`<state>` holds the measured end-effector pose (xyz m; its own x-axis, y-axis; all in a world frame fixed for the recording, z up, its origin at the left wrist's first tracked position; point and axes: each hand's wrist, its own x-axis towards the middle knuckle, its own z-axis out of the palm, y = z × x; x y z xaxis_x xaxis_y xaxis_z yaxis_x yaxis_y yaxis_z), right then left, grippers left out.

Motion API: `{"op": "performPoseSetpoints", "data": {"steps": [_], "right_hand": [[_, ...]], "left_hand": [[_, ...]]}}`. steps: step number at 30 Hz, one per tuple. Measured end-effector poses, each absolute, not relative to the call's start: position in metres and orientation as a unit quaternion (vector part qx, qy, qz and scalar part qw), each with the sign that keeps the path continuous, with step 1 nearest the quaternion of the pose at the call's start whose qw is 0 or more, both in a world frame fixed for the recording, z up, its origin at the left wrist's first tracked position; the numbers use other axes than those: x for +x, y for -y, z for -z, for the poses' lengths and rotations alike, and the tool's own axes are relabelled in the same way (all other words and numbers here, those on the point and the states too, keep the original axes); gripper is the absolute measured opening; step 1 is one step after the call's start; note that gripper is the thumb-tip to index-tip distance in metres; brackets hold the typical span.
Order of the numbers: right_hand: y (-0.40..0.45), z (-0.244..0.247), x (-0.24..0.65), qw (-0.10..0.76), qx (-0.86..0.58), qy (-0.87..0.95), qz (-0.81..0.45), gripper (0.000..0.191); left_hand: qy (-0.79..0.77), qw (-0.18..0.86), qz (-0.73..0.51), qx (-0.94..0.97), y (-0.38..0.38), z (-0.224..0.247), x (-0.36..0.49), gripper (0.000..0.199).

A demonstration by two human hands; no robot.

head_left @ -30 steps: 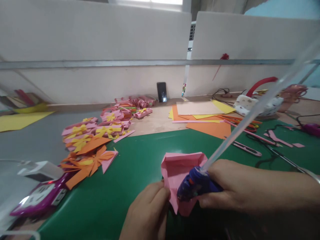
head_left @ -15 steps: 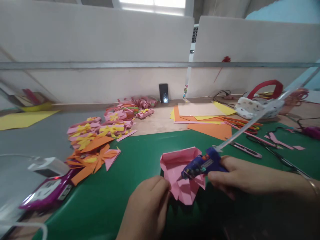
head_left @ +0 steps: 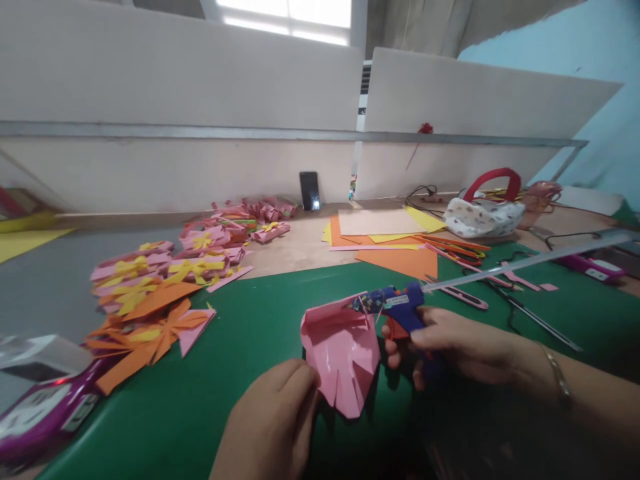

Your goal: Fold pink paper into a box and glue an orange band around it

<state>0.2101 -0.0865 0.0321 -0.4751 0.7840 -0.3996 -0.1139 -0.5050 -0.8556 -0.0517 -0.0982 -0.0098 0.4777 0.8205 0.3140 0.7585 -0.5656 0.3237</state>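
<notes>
A folded pink paper piece (head_left: 340, 353) with raised edges and a slit lower side lies over the green mat (head_left: 260, 333). My left hand (head_left: 273, 413) pinches its left edge; the fingertips are partly hidden behind the fist. My right hand (head_left: 440, 347) is wrapped around the handle of a blue hot glue gun (head_left: 400, 310), with a finger by its orange trigger. A long clear glue stick (head_left: 500, 270) sticks out of the gun's back. The nozzle points left, at the upper folded edge of the pink paper. Small shiny spots show on the paper's inner face.
Pink and orange paper flowers (head_left: 165, 273) are heaped at left. A purple power strip (head_left: 60, 407) with a white plug stands near the left edge. Coloured sheets (head_left: 380, 230), a pink cutter (head_left: 465, 297), a phone (head_left: 309, 191) and a cloth basket (head_left: 483, 215) lie behind.
The glue gun's nozzle has moved from the paper's lower middle up to its top edge, and the glue stick now lies flatter. My left hand still grips the paper. The view has turned right.
</notes>
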Motion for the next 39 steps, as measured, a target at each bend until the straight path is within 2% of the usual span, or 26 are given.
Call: {"op": "performPoseSetpoints", "data": {"steps": [4,10,15,20,27,32,35,39], "right_hand": [[0.089,-0.028,0.212,0.296,-0.374,0.436,-0.763,0.045],[0.092,-0.033,0.207,0.282,-0.392,0.452,-0.750,0.036],[0.094,-0.038,0.206,0.250,-0.397,0.457,-0.756,0.043],[0.096,-0.039,0.208,0.295,-0.403,0.503,-0.705,0.032],[0.098,-0.038,0.216,0.300,-0.401,0.517,-0.694,0.022],[0.098,-0.041,0.216,0.323,-0.409,0.510,-0.684,0.028],[0.098,-0.053,0.213,0.277,-0.455,0.555,-0.639,0.032],[0.100,-0.076,0.204,0.174,-0.485,0.692,-0.506,0.027]], "left_hand": [[-0.470,0.073,-0.216,0.853,0.099,0.007,-0.050,0.018],[-0.470,0.089,-0.190,0.858,0.100,0.012,-0.051,0.018],[-0.472,0.089,-0.169,0.861,0.098,0.013,-0.052,0.020],[-0.469,0.085,-0.178,0.861,0.098,0.014,-0.052,0.018],[-0.473,0.073,-0.177,0.860,0.098,0.013,-0.052,0.019],[-0.470,0.068,-0.181,0.861,0.099,0.011,-0.052,0.018],[-0.465,0.065,-0.187,0.863,0.099,0.012,-0.052,0.017],[-0.457,0.066,-0.201,0.864,0.100,0.011,-0.053,0.017]]}}
